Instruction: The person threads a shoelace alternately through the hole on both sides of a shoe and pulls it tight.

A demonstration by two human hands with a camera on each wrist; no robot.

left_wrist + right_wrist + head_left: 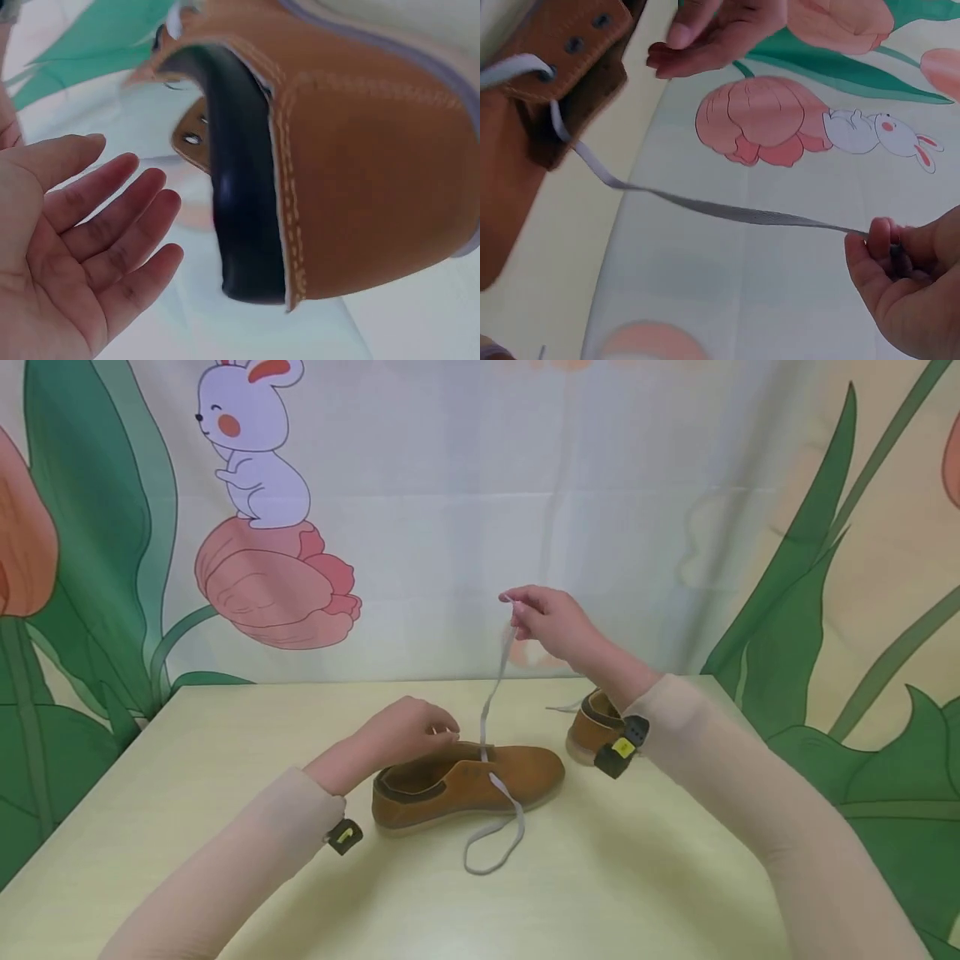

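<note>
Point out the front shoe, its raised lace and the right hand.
Front shoe (465, 789), head view: side panel.
Raised lace (750, 216), right wrist view: middle of the raised stretch.
Right hand (557, 621), head view: middle of the hand.

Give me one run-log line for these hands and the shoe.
right hand: pinches lace above shoe | left hand: empty, near shoe | lace loop: on table | second shoe: partly behind right sleeve

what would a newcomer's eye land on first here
Probably the flat grey fabric shoelace, stretched upward from the brown leather-look shoe on the pale yellow table to the person's pinching right hand. Next, likely, the white cartoon rabbit on a pink tulip, upper left on the pale cloth backdrop. A second brown leather-look shoe sits further right, partly hidden behind the beige sleeve.
</note>
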